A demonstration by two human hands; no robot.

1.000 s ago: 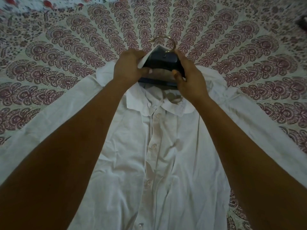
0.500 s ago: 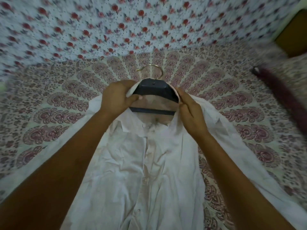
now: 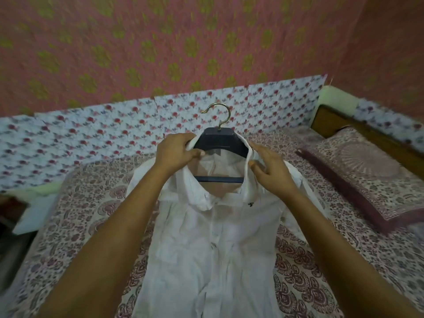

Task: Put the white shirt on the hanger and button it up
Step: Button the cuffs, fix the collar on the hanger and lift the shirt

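Observation:
The white shirt (image 3: 206, 244) hangs on a dark hanger (image 3: 219, 140) with a brass hook, lifted up off the bed in front of me. Its front placket is closed down the middle with buttons showing; the collar stands open at the top. My left hand (image 3: 176, 152) grips the left side of the collar and the hanger's shoulder. My right hand (image 3: 270, 168) holds the right side of the collar, fingers spread over the shirt's shoulder. The hanger's lower bar shows through the neck opening.
A bed (image 3: 316, 260) with a maroon patterned sheet lies below the shirt. A matching pillow (image 3: 371, 171) sits at the right by a wooden headboard (image 3: 330, 120). A flowered panel (image 3: 91, 138) and a pink wall stand behind.
Both hands have raised the shirt and hanger off the bed to upright, and my view has tilted up to take in the wall. The sleeves now hang down.

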